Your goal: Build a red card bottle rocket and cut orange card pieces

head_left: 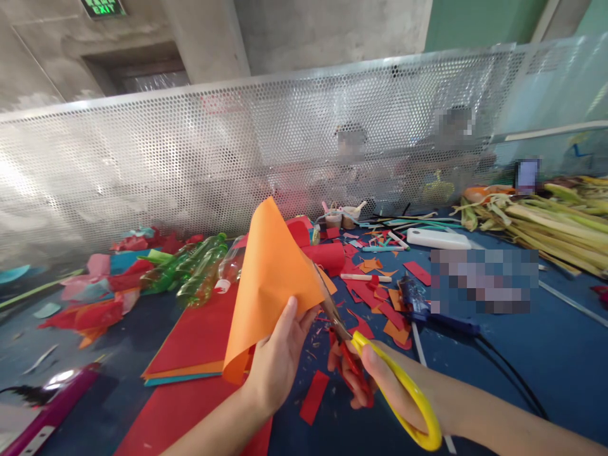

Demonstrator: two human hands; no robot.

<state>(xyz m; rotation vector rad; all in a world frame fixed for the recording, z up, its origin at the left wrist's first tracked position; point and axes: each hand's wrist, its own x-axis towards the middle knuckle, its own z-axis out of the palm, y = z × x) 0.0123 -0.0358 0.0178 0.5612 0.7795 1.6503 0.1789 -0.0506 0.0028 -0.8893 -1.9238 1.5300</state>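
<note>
Right of the orange sheet (270, 266), scissors (341, 328) are grasped by the right hand (390, 383), handles parted, blades at its edge. Sheet is held up, pinched by the left hand (280, 354). Cutting seems under way; steady paper, closed blades called for. Beyond it, green bottles (202, 272) are seen.

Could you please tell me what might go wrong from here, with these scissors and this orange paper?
The left hand's fingers are close to the blades of the scissors, so a slip could nick them. The orange paper curls, so a cut might run crooked. The right forearm could catch the black cord.
</note>
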